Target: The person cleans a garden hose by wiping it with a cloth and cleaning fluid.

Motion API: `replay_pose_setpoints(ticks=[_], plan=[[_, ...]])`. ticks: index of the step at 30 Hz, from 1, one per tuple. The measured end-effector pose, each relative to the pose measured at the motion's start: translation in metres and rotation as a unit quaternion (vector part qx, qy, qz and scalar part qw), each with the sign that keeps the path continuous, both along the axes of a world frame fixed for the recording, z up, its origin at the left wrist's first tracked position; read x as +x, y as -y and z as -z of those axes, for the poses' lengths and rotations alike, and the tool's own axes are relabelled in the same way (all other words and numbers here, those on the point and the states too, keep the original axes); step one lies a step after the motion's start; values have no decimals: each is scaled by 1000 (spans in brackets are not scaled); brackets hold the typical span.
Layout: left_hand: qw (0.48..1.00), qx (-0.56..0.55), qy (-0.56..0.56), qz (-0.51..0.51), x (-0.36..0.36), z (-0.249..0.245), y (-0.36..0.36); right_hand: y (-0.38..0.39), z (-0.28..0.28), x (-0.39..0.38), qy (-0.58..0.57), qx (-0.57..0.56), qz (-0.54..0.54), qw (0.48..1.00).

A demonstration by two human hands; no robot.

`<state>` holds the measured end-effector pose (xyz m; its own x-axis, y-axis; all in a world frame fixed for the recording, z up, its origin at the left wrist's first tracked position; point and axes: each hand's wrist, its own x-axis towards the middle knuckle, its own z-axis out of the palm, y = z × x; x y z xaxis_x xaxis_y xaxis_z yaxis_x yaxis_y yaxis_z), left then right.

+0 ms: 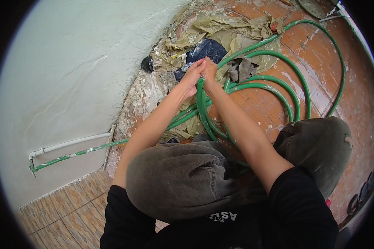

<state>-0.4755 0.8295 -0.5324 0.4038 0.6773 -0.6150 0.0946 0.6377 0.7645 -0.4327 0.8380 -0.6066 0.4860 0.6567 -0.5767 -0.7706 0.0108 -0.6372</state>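
Green hose [201, 99], smooth, glossy, paint-flecked at left, is running from plaster wall [70, 83] to centre, open end [200, 79] rising there. Left hand [192, 77], right hand [210, 70] are meeting beside it, fingers together; whether clamped on hose, cannot quite tell. Black shirt [187, 236] is showing inverted white "ASH". Crumpled grey rag [241, 69] is lying among round coils on tile [320, 89].

T-shirt [247, 230]: black; white print [222, 216] across the front, legible part "ASH", smaller characters adjoining. Left sleeve [126, 220] and right sleeve [303, 203]: black, short, plain. Trousers [170, 182]: dark grey-brown, loose, creased, faded; stitched seam [214, 182] beside the left knee; pale scuff [348, 141] at the right knee.
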Motion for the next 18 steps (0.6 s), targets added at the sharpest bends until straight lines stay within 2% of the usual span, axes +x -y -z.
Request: replay_pose_setpoints(ticks=[1, 3, 7, 9, 13, 15, 16, 18], plan=[[1000, 0, 1, 1, 2, -1, 0, 2, -4, 0, 1, 0, 1, 1000], [997, -27, -39, -56, 2, -1, -1, 4, -9, -3, 146, -29, -26, 988], [998, -33, -56, -6, -6, 13, -9, 0, 6, -3, 126, -13, -38, 991], [997, 19, -39, 63, -9, 8, -3, -2, 18, 2, -66, 47, -42, 996], [997, 11, -13, 73, -10, 2, 1, -2, 13, 2, -116, -30, -32, 992], [997, 3, -79, 24, -2, 4, 1, 4, 13, -4, 7, 3, -32, 999], [997, 4, -79, 25, 0, 2, -1, 1, 12, -5, 8, 4, -31, 999], [997, -28, -76, -13, 3, 0, -1, 0, 10, -5, 219, -83, -81, 969]])
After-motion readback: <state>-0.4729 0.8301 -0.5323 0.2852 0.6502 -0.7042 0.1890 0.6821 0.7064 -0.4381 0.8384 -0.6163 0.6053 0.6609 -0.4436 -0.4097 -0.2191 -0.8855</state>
